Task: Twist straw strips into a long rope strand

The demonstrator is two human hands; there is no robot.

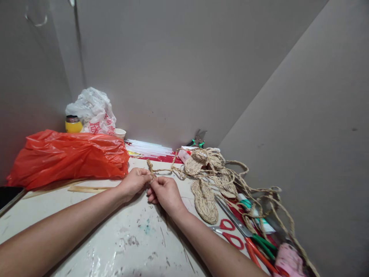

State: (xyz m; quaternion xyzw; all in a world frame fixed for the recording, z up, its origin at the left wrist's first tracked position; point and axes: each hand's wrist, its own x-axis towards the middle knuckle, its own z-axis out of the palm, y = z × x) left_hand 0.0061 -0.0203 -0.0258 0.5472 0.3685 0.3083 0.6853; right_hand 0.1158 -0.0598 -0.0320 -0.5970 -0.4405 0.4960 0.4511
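Observation:
My left hand (137,184) and my right hand (167,195) meet over the white table, fingertips pinched close together. Both are closed on a short piece of braided straw cord (150,166), whose knotted end sticks up past the fingers. From there a thin twisted strand (163,170) runs right toward a heap of cord. A flat coiled straw sole (204,201) lies to the right of my right hand. Red-handled scissors (230,234) rest nearer, beside my right forearm. The exact grip is partly hidden by the fingers.
An orange-red plastic bag (75,156) fills the left side, with a yellow jar (73,124) and a white bag (92,107) behind. Clear glue sticks (148,147) and pruning shears (198,139) lie at the back. Large shears (235,217) and tangled cord (265,192) crowd the right.

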